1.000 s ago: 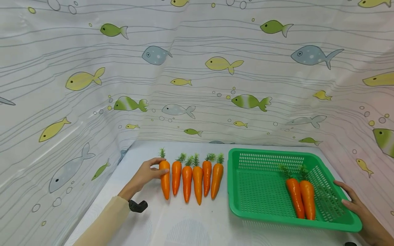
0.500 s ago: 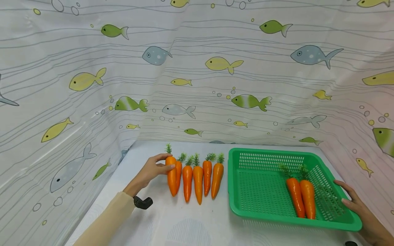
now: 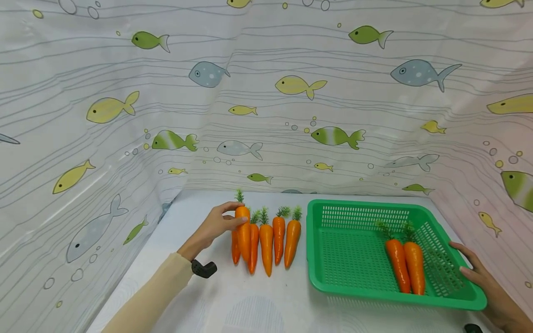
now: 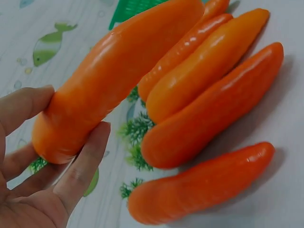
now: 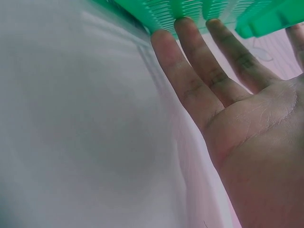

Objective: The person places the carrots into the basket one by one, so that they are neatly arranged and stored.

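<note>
On tbl (image 3: pixel 250 298), 5 carrots (image 3: pixel 266 249), 2 in bskt (image 3: pixel 350 259), 1 in fingers (image 4: pixel 88 161)

White table (image 3: pixel 300 305) (faintly patterned), five orange carrots (image 3: pixel 266 249), green basket (image 3: pixel 354 259)

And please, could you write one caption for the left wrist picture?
Left hand holds one carrot, more carrots lying nearby, basket behind.

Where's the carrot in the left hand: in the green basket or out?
Out: the left hand holds the carrot over other carrots, away from the green basket.
</note>
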Tool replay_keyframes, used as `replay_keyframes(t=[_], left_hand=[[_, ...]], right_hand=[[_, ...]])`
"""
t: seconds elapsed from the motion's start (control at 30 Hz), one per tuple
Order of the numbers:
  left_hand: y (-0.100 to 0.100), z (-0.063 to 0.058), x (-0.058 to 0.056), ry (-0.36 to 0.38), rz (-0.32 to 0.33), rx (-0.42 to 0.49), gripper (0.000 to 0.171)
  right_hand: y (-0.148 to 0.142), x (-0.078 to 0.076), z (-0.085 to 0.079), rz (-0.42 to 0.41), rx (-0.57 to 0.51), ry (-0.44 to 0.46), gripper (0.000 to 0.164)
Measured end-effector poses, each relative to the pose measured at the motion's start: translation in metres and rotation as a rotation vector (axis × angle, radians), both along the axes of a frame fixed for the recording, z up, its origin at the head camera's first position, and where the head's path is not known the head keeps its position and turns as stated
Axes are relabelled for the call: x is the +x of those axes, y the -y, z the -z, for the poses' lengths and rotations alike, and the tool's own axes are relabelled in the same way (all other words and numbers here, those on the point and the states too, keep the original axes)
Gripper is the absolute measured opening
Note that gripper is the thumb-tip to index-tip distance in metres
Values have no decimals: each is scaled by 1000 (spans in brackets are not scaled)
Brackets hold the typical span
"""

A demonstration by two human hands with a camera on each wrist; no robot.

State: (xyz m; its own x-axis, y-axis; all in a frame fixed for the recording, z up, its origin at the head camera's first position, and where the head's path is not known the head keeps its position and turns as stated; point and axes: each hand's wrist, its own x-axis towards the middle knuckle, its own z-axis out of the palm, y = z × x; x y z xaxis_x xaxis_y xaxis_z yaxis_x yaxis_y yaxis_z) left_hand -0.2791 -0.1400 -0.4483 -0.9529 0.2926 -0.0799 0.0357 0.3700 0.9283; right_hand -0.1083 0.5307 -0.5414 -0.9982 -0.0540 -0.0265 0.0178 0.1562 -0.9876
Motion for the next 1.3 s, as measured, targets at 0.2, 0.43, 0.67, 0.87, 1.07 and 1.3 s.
replay_keyframes(t=[0.2,0.43,0.67,0.87,1.07,1.3], left_hand=[[-14,-6,-2,-1,21,18,62],[-28,-8,0,-14,67,42,58],[-43,-13,-2,-37,100,19,59],[-57,-16,-3,-39,152,68,55],[-72,-19,-3,-40,199,96,54],[-93,-26,-1,0,246,119,56]], right_hand=[[0,-2,-1,-6,-10,15,55],[0,-1,-2,-35,-24,17,55],[1,-2,-1,-20,-3,28,55],[0,-2,-2,-22,1,41,54],[0,-1,-2,-14,9,63,54],[1,-1,-3,-5,7,68,54]])
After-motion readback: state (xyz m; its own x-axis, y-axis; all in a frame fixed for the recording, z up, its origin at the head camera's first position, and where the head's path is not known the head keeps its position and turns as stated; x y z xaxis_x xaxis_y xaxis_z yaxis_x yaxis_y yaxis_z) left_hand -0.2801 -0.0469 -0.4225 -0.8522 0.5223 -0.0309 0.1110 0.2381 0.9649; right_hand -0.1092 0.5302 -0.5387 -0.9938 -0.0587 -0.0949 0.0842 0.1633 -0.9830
